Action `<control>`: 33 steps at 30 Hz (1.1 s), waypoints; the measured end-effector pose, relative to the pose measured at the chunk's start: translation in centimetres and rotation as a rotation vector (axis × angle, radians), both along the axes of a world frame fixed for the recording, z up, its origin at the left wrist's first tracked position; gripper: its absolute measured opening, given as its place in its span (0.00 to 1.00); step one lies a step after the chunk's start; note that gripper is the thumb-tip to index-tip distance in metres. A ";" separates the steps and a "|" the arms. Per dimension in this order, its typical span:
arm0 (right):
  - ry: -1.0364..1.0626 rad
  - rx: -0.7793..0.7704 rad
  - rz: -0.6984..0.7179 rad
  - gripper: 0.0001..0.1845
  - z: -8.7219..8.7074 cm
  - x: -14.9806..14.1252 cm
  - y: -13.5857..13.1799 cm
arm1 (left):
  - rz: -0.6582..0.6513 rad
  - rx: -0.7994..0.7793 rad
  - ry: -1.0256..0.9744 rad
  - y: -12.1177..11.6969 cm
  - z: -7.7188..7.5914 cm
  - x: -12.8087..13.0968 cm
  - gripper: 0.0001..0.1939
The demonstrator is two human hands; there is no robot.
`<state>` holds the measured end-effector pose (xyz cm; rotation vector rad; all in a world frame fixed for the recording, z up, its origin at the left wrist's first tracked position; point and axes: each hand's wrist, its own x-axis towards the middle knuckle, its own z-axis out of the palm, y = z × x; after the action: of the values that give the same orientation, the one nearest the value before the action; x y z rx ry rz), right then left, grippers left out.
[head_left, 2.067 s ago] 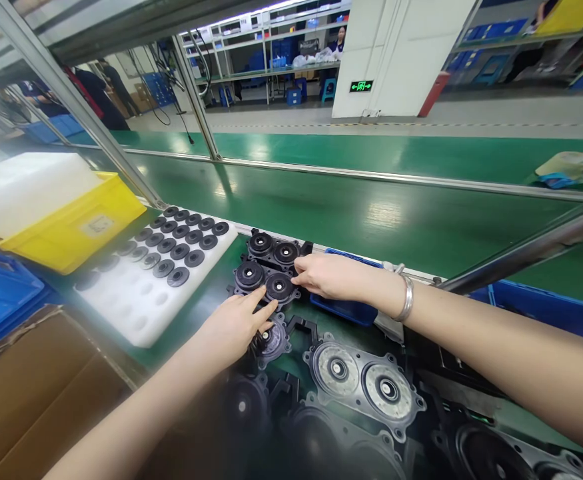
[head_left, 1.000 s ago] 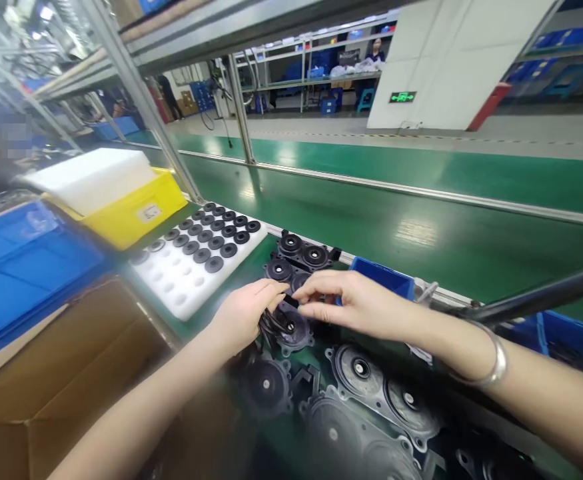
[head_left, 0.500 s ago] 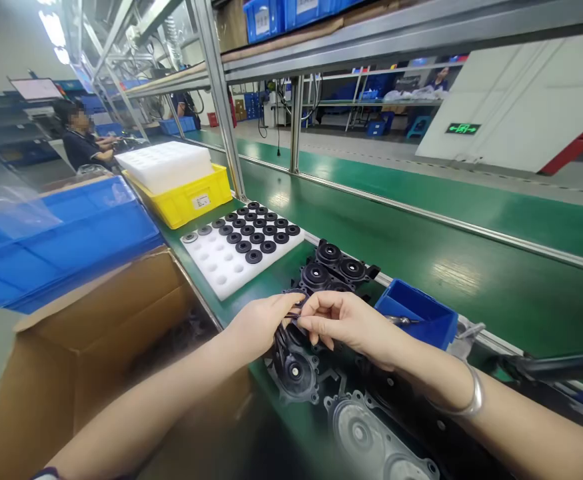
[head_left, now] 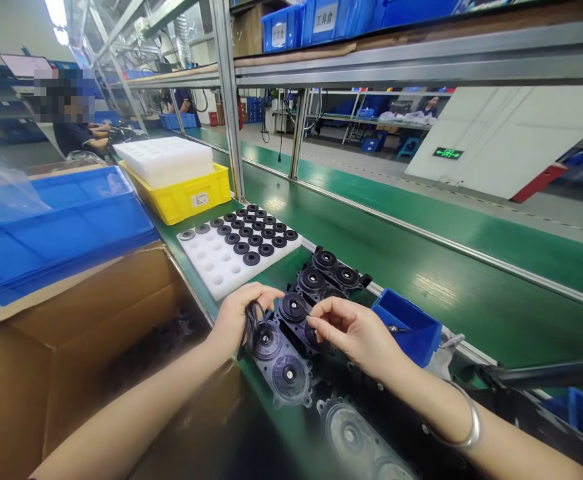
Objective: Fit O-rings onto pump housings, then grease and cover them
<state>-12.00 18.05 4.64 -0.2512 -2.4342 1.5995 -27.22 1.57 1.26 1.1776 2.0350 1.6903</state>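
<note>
My left hand (head_left: 236, 317) is curled around a bunch of thin black rubber rings (head_left: 252, 325), thumb and forefinger reaching forward. Beneath it lies a grey metal housing (head_left: 277, 363) with two round recesses, each with a pale-centred hub. My right hand (head_left: 358, 330) pinches a thin black rubber ring, mostly hidden by the fingertips. Its fingertips are beside a black disc (head_left: 292, 307) seated in another housing. More housings with black discs (head_left: 325, 259) stand behind, side by side. At the near edge lies a blurred grey housing (head_left: 348, 433).
A white foam tray (head_left: 216, 277) holds rows of black discs. Behind it, a yellow bin (head_left: 184, 200) carries white foam. A cardboard box (head_left: 71, 347) and blue crate (head_left: 61, 230) stand left. A small blue bin (head_left: 411, 343) sits right. A person (head_left: 78, 133) sits far left.
My hands have separated: the left moved left with the bunch of rings, and the right stays pinched near the black disc. The grey housing below is more exposed. The view has shifted slightly.
</note>
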 end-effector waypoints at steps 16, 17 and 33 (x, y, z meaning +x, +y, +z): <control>-0.040 -0.007 0.034 0.10 -1.8 -0.5 -0.4 | -0.203 -0.018 -0.880 0.9 0.8 2.0 0.25; -0.039 0.003 0.029 0.09 -1.9 -0.5 -0.3 | -0.194 -0.025 -0.858 0.9 0.8 2.0 0.25; -0.049 0.075 -0.018 0.11 -1.9 -0.9 -0.1 | -0.189 -0.050 -0.506 0.9 0.4 1.9 0.15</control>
<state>-12.87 17.96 2.77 -0.3026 -2.5150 1.5081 -25.32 2.43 1.64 0.7911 1.5958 1.6272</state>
